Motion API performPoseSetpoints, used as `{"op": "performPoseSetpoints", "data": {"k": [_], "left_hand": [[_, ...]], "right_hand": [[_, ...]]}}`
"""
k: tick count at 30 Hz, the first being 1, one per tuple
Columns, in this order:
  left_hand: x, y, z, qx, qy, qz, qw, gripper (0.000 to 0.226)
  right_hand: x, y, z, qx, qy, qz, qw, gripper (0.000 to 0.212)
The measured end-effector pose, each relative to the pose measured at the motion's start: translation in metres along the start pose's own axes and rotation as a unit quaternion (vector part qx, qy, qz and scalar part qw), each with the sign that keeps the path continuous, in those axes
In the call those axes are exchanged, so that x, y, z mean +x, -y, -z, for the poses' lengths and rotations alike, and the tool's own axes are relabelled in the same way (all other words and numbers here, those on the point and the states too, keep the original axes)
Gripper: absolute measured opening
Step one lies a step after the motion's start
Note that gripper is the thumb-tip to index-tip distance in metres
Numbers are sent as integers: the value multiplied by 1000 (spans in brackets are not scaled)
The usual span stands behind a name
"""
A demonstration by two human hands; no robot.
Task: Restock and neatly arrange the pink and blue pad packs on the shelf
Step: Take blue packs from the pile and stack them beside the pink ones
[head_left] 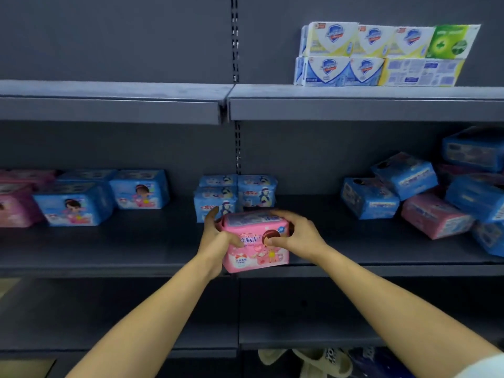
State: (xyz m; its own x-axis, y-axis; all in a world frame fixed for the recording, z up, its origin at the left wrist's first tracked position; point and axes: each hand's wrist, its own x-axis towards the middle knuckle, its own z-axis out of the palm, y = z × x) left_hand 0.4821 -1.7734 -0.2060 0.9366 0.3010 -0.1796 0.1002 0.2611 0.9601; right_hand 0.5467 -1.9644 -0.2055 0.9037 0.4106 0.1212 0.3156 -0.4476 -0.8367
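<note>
Head view: both hands, left hand and right hand, grip a pink pack near the shelf edge; the jumbled right pile remains unsorted.

Dark grey metal shelf, middle level: way over on the left there's pink packs, then a few blue packs with a cartoon girl, standing upright next to each other. By the centre post, lighter blue packs stacked two by two. Right side is a messy pile, blue and pink mixed, tilted and leaning on each other. The upper shelf carries soap boxes, two rows stacked.
</note>
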Motion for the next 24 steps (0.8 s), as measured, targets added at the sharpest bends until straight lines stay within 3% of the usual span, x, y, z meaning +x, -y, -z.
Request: {"op": "performPoseSetpoints", "data": {"k": [7,14,24], "left_hand": [[-8,-17,89,4,-35,-2,999,71],[-14,-32,177,34,-61,-44,997,75],[-17,-45,271,-9,-133,-39,990,71]], "right_hand": [[14,48,-82,7,5,23,1000,69],[22,87,-164,-27,-17,57,998,78],[43,131,-255,-46,31,93,994,94]]}}
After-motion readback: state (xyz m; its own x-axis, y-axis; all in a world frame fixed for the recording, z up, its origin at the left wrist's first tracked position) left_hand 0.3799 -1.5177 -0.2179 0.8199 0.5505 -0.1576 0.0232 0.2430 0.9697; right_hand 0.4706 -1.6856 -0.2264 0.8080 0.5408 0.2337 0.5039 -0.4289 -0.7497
